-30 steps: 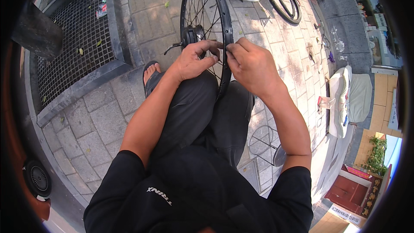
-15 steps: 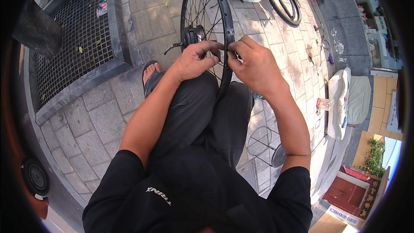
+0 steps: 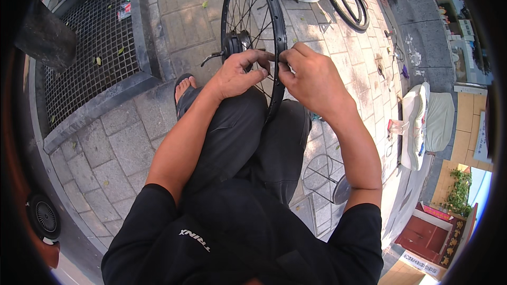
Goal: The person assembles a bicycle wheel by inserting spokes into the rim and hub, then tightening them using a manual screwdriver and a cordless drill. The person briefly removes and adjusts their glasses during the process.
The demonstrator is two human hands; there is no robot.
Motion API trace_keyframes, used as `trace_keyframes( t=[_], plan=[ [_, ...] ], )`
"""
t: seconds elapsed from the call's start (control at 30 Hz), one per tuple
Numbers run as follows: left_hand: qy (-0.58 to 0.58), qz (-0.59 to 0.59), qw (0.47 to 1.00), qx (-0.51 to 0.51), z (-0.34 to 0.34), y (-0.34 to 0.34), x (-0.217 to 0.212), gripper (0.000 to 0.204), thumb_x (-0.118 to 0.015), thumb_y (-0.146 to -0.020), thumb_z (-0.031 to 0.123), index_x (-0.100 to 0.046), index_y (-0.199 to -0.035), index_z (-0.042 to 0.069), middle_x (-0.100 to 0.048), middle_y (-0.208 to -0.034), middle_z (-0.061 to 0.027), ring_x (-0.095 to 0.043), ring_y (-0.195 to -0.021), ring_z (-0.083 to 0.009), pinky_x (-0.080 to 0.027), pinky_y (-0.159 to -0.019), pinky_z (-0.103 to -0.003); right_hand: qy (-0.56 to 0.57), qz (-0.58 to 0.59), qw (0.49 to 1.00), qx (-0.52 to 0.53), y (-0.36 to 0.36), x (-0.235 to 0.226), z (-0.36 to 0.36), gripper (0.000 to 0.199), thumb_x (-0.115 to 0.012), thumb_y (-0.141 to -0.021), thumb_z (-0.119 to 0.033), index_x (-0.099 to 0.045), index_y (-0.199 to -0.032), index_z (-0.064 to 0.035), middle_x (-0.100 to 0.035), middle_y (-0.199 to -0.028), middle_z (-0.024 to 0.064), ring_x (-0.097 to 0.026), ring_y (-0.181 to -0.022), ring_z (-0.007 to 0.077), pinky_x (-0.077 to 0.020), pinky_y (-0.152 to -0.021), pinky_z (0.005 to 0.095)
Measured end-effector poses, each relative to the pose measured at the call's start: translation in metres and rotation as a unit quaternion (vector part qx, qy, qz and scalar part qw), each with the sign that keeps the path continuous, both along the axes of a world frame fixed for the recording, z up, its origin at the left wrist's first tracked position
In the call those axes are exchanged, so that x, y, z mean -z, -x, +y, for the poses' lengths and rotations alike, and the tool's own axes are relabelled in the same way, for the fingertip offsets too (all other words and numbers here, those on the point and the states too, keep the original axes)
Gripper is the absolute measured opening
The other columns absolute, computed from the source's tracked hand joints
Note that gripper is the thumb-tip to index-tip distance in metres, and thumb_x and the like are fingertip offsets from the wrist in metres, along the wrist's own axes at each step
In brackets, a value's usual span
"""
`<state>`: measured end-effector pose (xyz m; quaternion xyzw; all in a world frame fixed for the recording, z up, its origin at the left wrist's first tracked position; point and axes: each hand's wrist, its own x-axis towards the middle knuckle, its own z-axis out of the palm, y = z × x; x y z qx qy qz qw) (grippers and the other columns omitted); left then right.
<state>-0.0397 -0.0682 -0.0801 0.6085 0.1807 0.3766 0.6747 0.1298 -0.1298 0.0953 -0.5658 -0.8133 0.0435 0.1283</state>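
My left hand [image 3: 237, 76] is half curled, thumb apart from the forefinger, which reaches to the inner side of the black wheel rim [image 3: 277, 18]; whether its fingertips grip a spoke, I cannot tell. My right hand [image 3: 312, 80] is nearly closed, fingers folded and thumb tip drawn in against the rim's outer side; anything small pinched there is hidden. The wheel stands upright at my knees, its near part between my hands, its hub [image 3: 236, 45] just beyond my left. Far right lies another wheel [image 3: 361, 18] on the paving.
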Motion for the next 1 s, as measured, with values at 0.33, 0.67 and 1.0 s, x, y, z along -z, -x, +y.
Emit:
trace_keyframes(
  t=[0.33, 0.67, 1.0],
  plan=[
    [-0.003, -0.005, 1.000, 0.000, 0.000, 0.000, -0.001, 0.034, -0.064, -0.096, 0.002, -0.066, -0.130, -0.002, -0.067, -0.122, -0.0068, -0.065, -0.109, -0.0151, -0.053, -0.089, -0.031, 0.034, -0.027, 0.999, -0.004, -0.003, -0.002, 0.004, 0.011, -0.073, -0.088, -0.006, -0.073, -0.097, 0.0015, -0.068, -0.093, 0.0159, -0.071, -0.081, 0.0398, -0.0584, -0.074, 0.0465],
    [0.000, -0.006, 1.000, 0.001, -0.001, -0.001, 0.000, 0.028, -0.064, -0.096, 0.002, -0.068, -0.123, -0.002, -0.066, -0.123, -0.0071, -0.063, -0.112, -0.0155, -0.053, -0.090, -0.031, 0.004, 0.027, 0.999, -0.028, -0.009, 0.004, 0.003, 0.007, -0.072, -0.089, -0.008, -0.070, -0.089, -0.0015, -0.065, -0.088, 0.0157, -0.069, -0.077, 0.0415, -0.0560, -0.069, 0.0500],
    [0.029, -0.011, 0.999, -0.012, -0.003, -0.002, -0.006, 0.043, -0.069, -0.100, 0.008, -0.060, -0.140, -0.002, -0.070, -0.114, -0.0063, -0.066, -0.106, -0.0140, -0.054, -0.088, -0.029, 0.044, 0.103, 0.990, 0.086, -0.002, 0.006, -0.018, 0.022, -0.072, -0.093, -0.009, -0.070, -0.114, -0.0032, -0.071, -0.102, 0.0188, -0.071, -0.087, 0.0419, -0.0582, -0.075, 0.0474]
  ],
)
